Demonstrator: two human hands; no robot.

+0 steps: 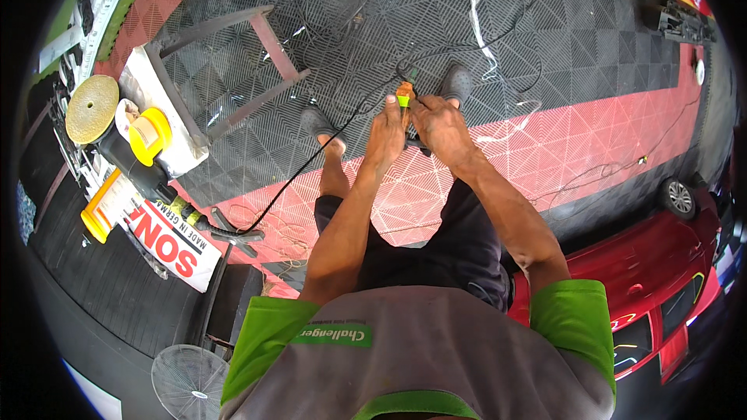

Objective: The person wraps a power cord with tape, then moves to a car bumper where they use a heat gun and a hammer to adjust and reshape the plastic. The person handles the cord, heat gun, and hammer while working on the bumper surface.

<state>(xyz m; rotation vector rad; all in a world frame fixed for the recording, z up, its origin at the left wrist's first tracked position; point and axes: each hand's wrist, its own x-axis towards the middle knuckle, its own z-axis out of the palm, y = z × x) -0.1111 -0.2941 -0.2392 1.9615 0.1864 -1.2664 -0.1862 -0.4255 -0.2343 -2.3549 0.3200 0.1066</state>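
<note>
Both my hands meet in front of me, above the floor between my feet. My left hand [387, 131] is closed, its thumb along the side of a small orange-brown object with a yellow-green band [404, 101]. From the other side my right hand [443, 128] closes on the same object, fingers bent over it. Its exact kind cannot be made out, as the fingers cover much of it. A black cable [401, 70] runs close by its far end. Under the hands something dark shows, partly hidden.
At left, a dark bench [156, 264] carries a polisher with a round yellowish pad [92, 109] and a yellow-lidded container [149, 137]. A dark frame stand [202, 23] is beyond it. Black cable loops cross the tiled floor [576, 39]. A red car [646, 264] stands right, a fan [191, 381] lower left.
</note>
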